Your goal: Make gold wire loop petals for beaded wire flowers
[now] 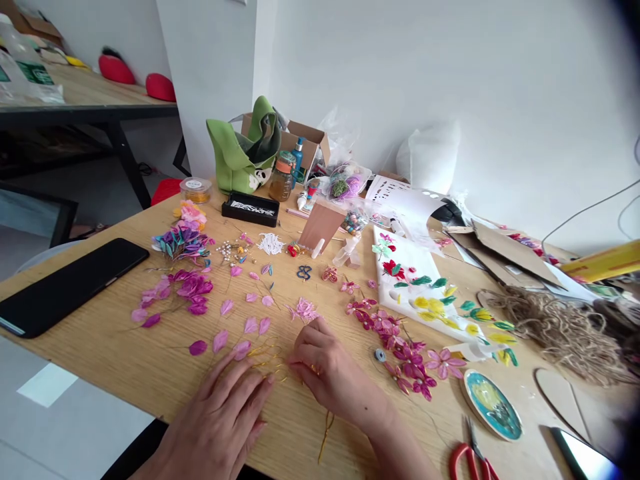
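Observation:
My left hand (220,413) lies flat on the table, its fingers stretched out beside several loose strands of gold cord (267,353). Its fingertips are close to a pale pink petal (242,350). My right hand (327,370) is pinched, with a bit of gold showing at its fingers; the tips are partly hidden. Below that wrist, a twisted gold cord end (325,440) lies on the wood. Further up are loose pink petals (251,325) and a small bundle of pink strips (304,309).
Magenta flowers (390,327) lie to the right, beside a small dish (493,405) and red-handled pliers (473,453). A black mat (70,283) and magenta petals (193,287) are at left. A green bag (245,153), a jar (283,177) and brown yarn (560,330) stand further off.

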Demonstrator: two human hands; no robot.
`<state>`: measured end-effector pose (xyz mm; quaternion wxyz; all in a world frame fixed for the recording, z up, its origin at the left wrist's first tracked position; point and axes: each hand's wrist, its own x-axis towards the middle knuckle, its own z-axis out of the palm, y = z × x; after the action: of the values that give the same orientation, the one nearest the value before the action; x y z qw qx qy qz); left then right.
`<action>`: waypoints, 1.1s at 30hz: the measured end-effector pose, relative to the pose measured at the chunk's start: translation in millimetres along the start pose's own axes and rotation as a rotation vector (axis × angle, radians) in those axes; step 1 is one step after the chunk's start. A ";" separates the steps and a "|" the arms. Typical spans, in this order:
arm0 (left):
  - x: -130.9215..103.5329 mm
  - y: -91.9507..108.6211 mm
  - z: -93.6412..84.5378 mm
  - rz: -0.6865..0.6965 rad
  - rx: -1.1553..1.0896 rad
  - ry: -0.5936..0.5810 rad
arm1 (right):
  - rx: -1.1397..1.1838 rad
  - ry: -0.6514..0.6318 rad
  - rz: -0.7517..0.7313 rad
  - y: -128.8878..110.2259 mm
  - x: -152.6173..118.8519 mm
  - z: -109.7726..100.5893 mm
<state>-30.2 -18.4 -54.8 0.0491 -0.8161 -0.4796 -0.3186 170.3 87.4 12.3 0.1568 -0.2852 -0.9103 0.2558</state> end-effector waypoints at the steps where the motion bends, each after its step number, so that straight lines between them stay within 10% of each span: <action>1: 0.1 0.1 -0.1 0.001 0.011 -0.001 | -0.002 -0.012 -0.006 0.1 -0.4 -0.5; 33: 4.6 1.3 2.3 -0.039 0.008 0.013 | -0.322 -0.062 -0.058 -14.5 1.5 22.7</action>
<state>-26.5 -14.8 -53.7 0.0492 -0.8044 -0.4964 -0.3227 153.0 69.6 1.9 0.0882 -0.2721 -0.9518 0.1107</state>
